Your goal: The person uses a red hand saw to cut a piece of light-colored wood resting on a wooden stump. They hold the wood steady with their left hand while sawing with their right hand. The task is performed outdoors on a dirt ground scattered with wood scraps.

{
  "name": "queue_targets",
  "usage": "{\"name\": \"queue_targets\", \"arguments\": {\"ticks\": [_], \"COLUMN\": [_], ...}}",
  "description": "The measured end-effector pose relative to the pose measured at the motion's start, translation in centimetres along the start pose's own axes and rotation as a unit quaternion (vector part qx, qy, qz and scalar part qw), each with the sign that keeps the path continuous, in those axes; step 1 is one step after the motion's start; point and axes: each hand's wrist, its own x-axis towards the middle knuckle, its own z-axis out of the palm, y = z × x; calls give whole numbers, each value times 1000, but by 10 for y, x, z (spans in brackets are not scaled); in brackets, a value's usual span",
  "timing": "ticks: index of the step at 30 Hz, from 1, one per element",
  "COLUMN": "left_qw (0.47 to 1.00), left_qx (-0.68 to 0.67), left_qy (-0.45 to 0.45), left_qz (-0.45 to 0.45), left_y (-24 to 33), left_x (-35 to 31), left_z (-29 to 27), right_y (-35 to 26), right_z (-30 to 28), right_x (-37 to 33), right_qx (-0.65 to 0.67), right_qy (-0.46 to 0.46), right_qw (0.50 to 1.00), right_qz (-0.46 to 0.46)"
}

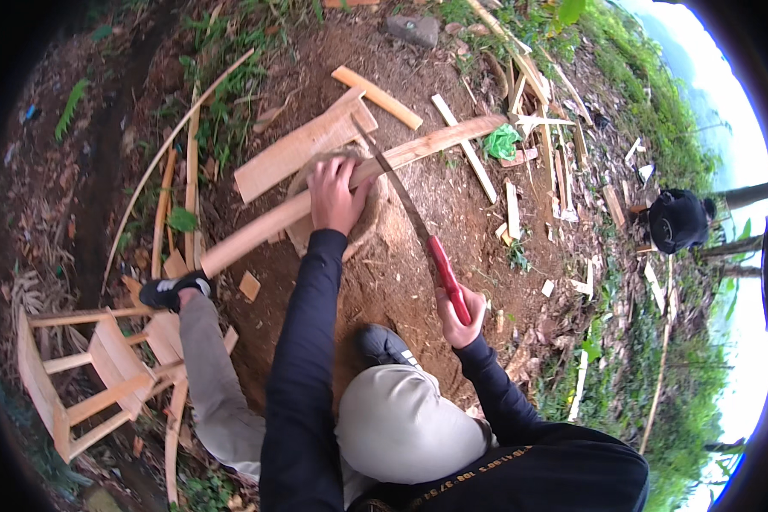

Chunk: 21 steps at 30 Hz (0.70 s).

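A long, narrow wooden board (260, 229) lies slantwise across a round wood stump (369, 218), its far end reaching up to the right. My left hand (337, 194) is on top of the board over the stump, its fingers curled over the wood and pressing it down. In my right hand (463, 317) is a pruning saw (447, 277) with a red handle and a thin curved blade. The blade crosses the board just right of my left hand; whether its teeth have cut into the wood cannot be made out.
A wider plank (303, 147) lies beyond the stump, near a short orange-brown strip (377, 96). A wooden frame (102, 375) stands at the left by my shoe (172, 292). A green plastic bag (501, 142), scattered offcuts and a black backpack (678, 222) are at the right.
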Motion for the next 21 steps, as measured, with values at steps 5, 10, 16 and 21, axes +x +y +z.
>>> {"name": "queue_targets", "arguments": {"ticks": [5, 10, 16, 21], "left_qw": [999, 1000, 999, 998], "left_qx": [34, -15, 27, 54], "left_qy": [-24, -15, -19, 0], "left_qz": [-22, -16, 16, 22], "left_y": [-19, 4, -8, -9], "left_x": [-5, 6, 4, 8], "left_z": [1, 1, 0, 4], "right_y": [-7, -4, -14, 0], "right_z": [4, -18, -16, -7], "right_x": [3, -8, -17, 4], "right_qx": [-5, -15, 42, 10], "right_qy": [-3, -10, -35, -12], "right_qw": [999, 999, 998, 998], "right_qz": [-33, -41, 13, -66]}}
